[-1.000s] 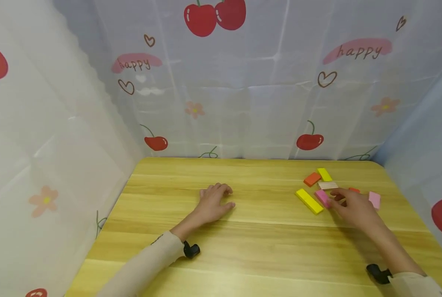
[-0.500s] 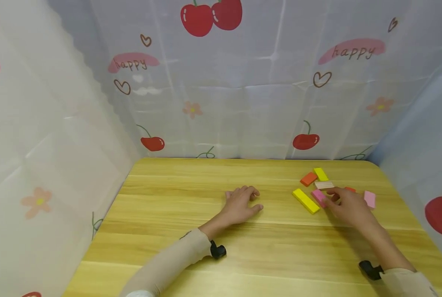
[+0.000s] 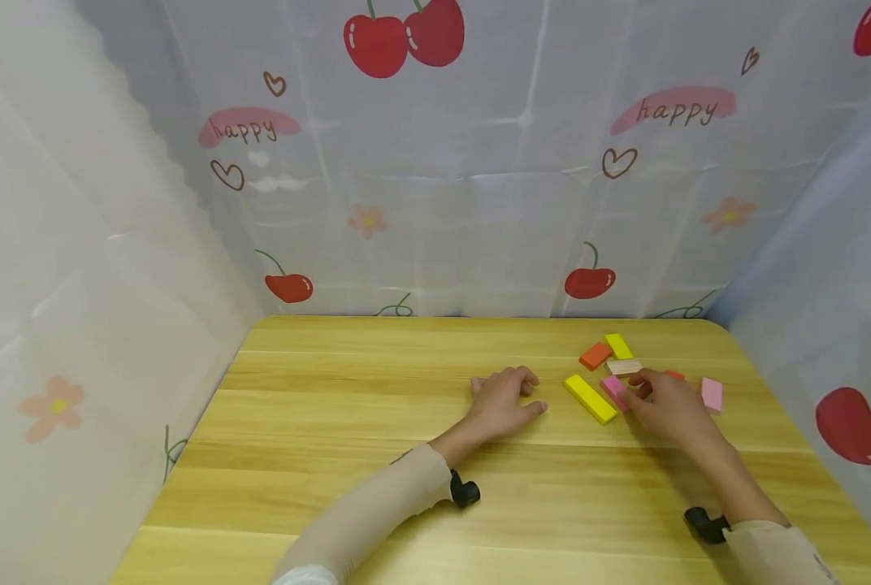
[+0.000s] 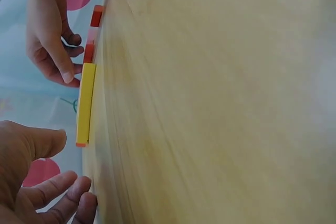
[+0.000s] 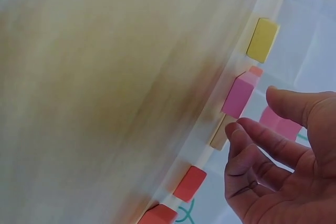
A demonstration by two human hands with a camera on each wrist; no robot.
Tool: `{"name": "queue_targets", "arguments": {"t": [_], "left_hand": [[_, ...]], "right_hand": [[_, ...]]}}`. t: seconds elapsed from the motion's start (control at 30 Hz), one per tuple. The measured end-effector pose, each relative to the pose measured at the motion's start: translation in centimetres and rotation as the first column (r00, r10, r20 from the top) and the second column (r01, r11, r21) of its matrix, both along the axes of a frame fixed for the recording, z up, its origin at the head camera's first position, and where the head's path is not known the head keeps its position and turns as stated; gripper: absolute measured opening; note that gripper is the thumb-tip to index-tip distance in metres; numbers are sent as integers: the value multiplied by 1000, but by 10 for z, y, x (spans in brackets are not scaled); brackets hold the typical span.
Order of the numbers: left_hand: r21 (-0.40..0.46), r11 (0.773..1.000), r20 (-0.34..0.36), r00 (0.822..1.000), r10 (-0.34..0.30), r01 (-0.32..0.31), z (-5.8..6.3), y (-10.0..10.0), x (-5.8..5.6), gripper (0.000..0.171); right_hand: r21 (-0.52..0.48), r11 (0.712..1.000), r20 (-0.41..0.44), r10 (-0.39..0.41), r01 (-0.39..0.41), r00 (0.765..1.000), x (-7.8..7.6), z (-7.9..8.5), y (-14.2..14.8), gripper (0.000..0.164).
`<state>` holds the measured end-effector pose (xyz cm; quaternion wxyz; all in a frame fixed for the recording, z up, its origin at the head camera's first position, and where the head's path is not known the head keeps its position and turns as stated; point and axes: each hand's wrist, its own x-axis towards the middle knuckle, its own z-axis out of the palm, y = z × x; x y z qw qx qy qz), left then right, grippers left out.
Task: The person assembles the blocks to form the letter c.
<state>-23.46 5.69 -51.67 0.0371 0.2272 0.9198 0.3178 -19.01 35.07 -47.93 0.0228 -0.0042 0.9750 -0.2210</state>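
Note:
My right hand (image 3: 669, 406) hovers over the group of blocks, its thumb near a deep pink block (image 3: 614, 390). In the right wrist view that pink block (image 5: 240, 94) lies beyond the spread thumb and index finger, with nothing between them. A plain wood block (image 3: 624, 367) lies just behind the pink one. Left of it is a long yellow block (image 3: 589, 398). My left hand (image 3: 503, 402) is held over the table left of the yellow block, fingers loosely bent and holding nothing. In the left wrist view the yellow block (image 4: 85, 103) stretches between the two hands.
An orange block (image 3: 595, 355) and a shorter yellow block (image 3: 618, 346) lie at the back of the group. A red-orange block (image 3: 674, 375) is partly covered by the right hand. A light pink block (image 3: 711, 395) lies farther right. Printed curtains surround the wooden table (image 3: 377, 366).
My left hand has moved right across the table, toward the long yellow block. The right hand stays by the pink block, and the whole view has shifted slightly.

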Motion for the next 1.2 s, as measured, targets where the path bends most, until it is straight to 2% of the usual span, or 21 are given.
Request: {"name": "queue_targets", "arguments": {"t": [0.37, 0.63, 0.97, 1.2], "left_hand": [[15, 996, 51, 995, 83, -84, 0, 37, -15, 39], [-12, 990, 78, 987, 140, -140, 2, 53, -21, 38], [-43, 975, 47, 974, 222, -220, 3, 73, -18, 43], [-29, 969, 39, 968, 248, -247, -5, 80, -18, 42]], "right_hand": [[5, 1000, 47, -13, 13, 999, -6, -2, 5, 45], [22, 1000, 57, -2, 1, 998, -10, -4, 4, 39], [33, 999, 70, -11, 9, 997, -11, -2, 3, 38], [27, 1000, 65, -5, 3, 998, -8, -3, 3, 35]]}}
